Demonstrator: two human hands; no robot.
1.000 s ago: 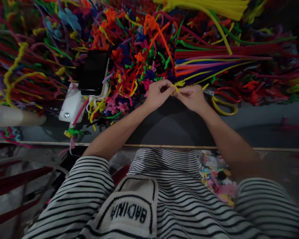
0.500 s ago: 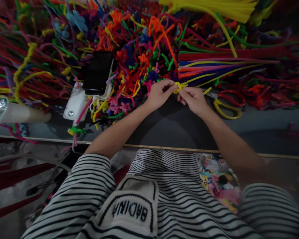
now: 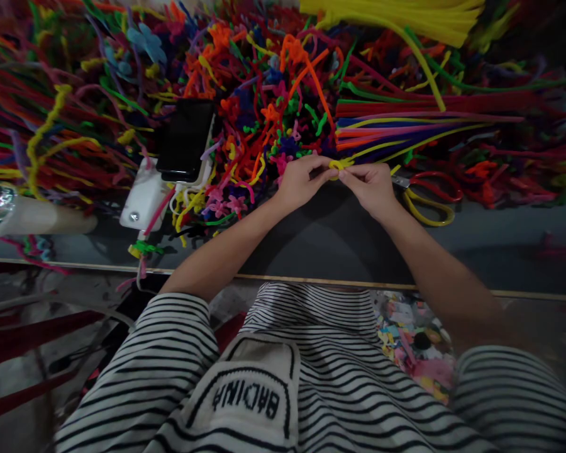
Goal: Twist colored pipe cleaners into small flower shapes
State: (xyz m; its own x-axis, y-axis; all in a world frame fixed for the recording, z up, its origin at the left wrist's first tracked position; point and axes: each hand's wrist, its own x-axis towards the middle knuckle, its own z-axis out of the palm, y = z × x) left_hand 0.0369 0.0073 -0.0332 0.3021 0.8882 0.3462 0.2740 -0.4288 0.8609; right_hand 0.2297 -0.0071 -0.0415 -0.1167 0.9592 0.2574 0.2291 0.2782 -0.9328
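Note:
Between my two hands is a yellow pipe cleaner (image 3: 338,165), bent into small loops. My left hand (image 3: 303,180) pinches its left side between thumb and forefinger. From the other side, my right hand (image 3: 370,187) grips it with thumb and fingers pressed together. Both hands are above the dark table (image 3: 330,248), close to the heap of pipe cleaners. Scissors (image 3: 434,196) with one red and one yellow handle loop lie just right of my right hand. The fingertips partly hide the loops.
Colourful pipe cleaners (image 3: 259,119) pile up along the back, with a straight bundle (image 3: 396,129) at right and a yellow bundle (image 3: 405,19) above. At left lie a black phone (image 3: 187,138), a white device (image 3: 144,195) with a cable, and a pale cylinder (image 3: 51,215).
My right hand's fingers have shifted slightly and straightened around the yellow pipe cleaner, and its loops are turned flatter. Both hands stay in nearly the same place.

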